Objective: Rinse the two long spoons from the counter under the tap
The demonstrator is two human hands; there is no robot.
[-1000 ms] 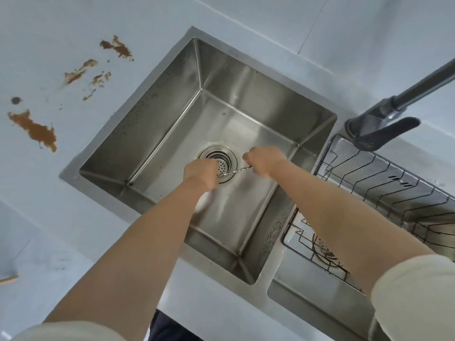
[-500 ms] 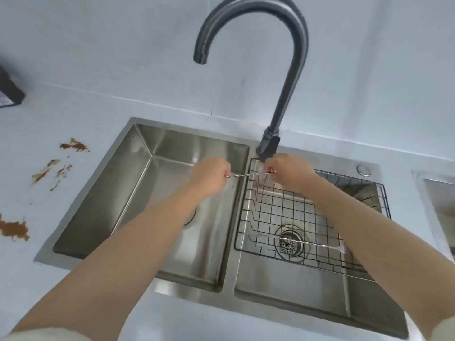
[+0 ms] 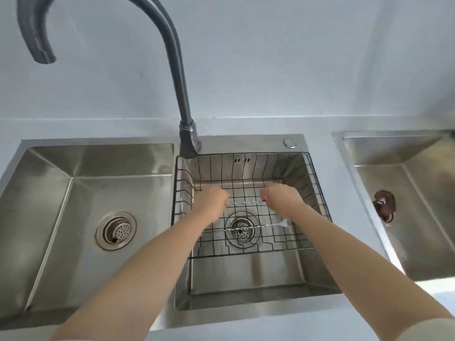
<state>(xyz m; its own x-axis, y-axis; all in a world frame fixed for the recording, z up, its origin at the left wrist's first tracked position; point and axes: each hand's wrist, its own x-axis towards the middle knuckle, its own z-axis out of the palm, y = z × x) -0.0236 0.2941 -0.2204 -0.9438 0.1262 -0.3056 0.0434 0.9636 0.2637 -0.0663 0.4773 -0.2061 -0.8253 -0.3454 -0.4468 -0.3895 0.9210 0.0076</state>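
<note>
Moved: left hand [image 3: 211, 201], right hand [image 3: 283, 199] over wire rack [image 3: 318, 193] floor, between its walls | grips pinch spoon [image 3: 246, 203] ends

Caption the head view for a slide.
Left hand and right hand hold one long spoon by its ends over the wire basket, where the second spoon lies.

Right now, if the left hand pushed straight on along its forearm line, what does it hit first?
Probably the wire basket floor; the left hand, gripping the long spoon, is aimed down into it. Depth unclear.
</note>
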